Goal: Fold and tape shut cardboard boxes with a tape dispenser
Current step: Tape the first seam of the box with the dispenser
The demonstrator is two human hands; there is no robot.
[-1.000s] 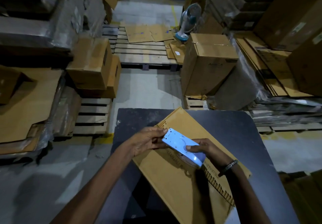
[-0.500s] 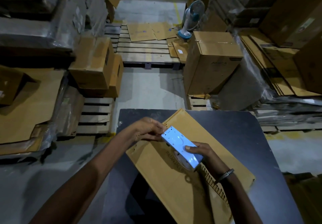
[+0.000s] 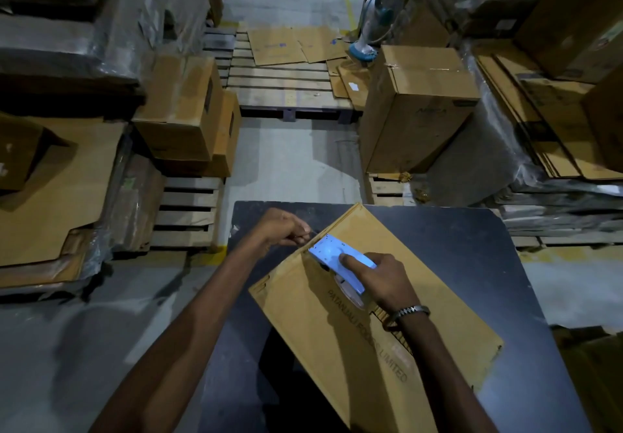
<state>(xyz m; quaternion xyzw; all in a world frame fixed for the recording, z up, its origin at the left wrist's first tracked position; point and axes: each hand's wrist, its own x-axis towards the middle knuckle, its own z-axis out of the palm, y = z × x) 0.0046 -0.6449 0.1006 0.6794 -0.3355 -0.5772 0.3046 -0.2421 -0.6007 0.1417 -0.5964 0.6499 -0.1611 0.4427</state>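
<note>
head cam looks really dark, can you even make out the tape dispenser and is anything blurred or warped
Head view: dim overall, yet the pale blue tape dispenser is the brightest thing and reads clearly in the right hand; the left hand is slightly soft at its fingertips, so any tape there cannot be told; wide-angle bending curves the black table edges and pallets.

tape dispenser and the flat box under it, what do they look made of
Tape dispenser: probably plastic, going by its smooth pale blue face with small dark dots; metal can't be ruled out. Flat box: corrugated cardboard, matte brown, with fluted ridges showing along the edge by the right hand and dark printed lettering.
</note>
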